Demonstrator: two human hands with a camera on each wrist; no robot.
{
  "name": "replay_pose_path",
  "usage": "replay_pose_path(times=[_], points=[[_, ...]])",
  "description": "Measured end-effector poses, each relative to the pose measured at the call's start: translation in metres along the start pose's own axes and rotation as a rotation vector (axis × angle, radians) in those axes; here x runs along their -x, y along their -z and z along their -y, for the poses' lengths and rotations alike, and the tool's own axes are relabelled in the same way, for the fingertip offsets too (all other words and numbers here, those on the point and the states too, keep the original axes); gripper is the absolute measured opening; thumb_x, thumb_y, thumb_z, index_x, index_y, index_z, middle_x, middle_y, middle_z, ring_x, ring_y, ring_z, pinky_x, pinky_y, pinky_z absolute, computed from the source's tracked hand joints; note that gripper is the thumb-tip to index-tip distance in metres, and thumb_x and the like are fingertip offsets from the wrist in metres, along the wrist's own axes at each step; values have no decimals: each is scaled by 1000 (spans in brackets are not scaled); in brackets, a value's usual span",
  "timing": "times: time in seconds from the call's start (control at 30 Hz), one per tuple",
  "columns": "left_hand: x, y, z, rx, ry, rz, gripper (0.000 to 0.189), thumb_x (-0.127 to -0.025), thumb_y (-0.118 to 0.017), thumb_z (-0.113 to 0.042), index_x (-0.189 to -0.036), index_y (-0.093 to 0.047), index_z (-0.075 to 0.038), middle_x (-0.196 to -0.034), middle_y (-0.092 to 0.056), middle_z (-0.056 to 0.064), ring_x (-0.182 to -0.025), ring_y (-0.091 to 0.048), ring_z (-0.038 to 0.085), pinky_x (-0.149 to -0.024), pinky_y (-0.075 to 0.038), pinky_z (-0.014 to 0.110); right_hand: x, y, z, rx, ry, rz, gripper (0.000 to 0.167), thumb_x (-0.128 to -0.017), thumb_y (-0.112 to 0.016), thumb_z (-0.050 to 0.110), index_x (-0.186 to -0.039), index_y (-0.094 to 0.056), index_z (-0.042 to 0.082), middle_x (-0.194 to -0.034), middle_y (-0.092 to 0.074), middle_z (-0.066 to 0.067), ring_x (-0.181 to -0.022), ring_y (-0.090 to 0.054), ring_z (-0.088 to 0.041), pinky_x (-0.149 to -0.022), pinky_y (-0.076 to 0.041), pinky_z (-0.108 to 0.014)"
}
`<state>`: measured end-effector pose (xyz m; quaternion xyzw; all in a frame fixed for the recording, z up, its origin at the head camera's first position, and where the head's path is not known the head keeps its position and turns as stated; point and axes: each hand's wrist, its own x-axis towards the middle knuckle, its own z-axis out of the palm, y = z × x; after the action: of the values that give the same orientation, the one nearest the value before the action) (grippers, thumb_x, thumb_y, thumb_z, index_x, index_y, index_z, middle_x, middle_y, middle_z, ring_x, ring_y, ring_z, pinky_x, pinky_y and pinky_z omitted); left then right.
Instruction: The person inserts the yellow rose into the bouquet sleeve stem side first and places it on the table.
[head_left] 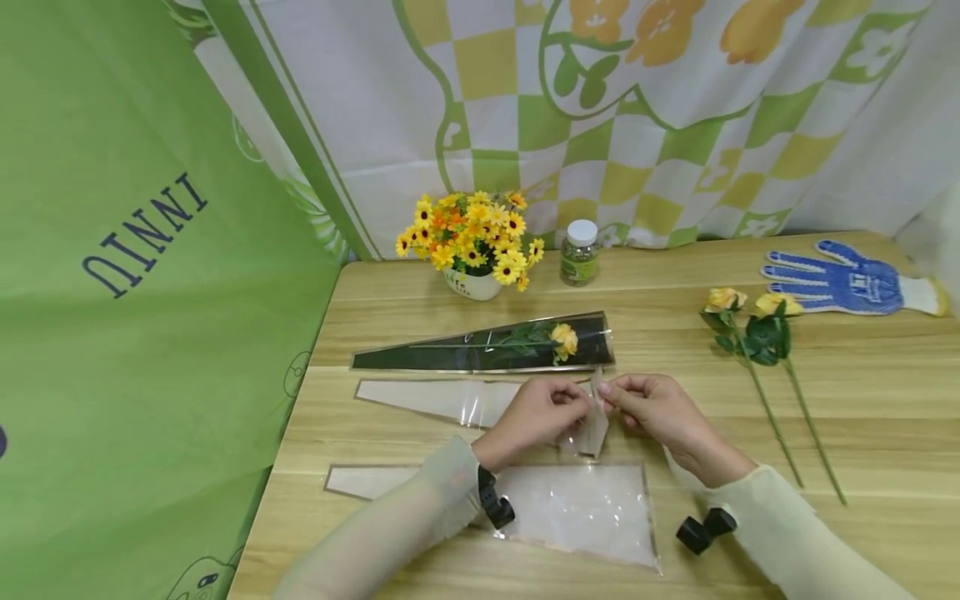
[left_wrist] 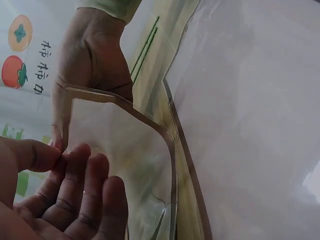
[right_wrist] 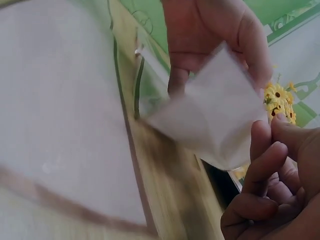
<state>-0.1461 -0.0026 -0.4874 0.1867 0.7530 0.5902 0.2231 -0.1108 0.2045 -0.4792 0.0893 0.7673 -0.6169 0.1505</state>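
Note:
Over the table, my left hand (head_left: 536, 417) pinches one edge of a clear flower sleeve (head_left: 435, 402) with a brown-lined rim. My right hand (head_left: 660, 417) pinches the same wide end from the other side, thumb against forefinger. Between the hands that end is raised, and the right wrist view shows the sleeve (right_wrist: 215, 110) spread apart there. Its narrow end lies flat to the left. Closer to me lies another flat sleeve (head_left: 577, 508), partly under my left forearm. Behind the hands a dark-backed sleeve (head_left: 450, 357) encloses a yellow rose (head_left: 564, 340).
Two yellow roses with long stems (head_left: 765, 408) lie on the right, near a blue-and-white glove (head_left: 855, 281). Toward the back stand a pot of yellow flowers (head_left: 472, 285) and a lidded jar (head_left: 580, 254). A curtain (head_left: 517, 125) hangs behind the wooden table (head_left: 900, 400).

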Motion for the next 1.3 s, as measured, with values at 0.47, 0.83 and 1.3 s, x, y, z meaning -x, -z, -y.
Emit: replay_pose_path(times=[0.47,0.83,1.3], points=[[-4,4,5,119,84,-19,13,-92,-68,-2,-103,-72,4,-82,-73,10,-64,-70,18,-62,-62,34,6,1,1,460,327,-113,15,-94,-76,22,-93,-74,7,-78,-69,0,-56,-61,-15,-48,-55,-29],[-7,-2,5,176,118,7,9,-95,-70,-8,-100,-73,-2,-80,-73,12,-68,-73,24,-66,-64,35,6,-5,5,479,391,-101,13,-93,-77,16,-101,-77,6,-85,-73,0,-53,-58,-11,-43,-50,-27],[-7,-3,6,280,179,-62,14,-86,-70,4,-100,-68,4,-85,-68,9,-71,-70,20,-67,-64,35,6,0,1,550,412,-99,14,-92,-76,11,-103,-77,3,-83,-71,1,-60,-56,-13,-47,-48,-25]])
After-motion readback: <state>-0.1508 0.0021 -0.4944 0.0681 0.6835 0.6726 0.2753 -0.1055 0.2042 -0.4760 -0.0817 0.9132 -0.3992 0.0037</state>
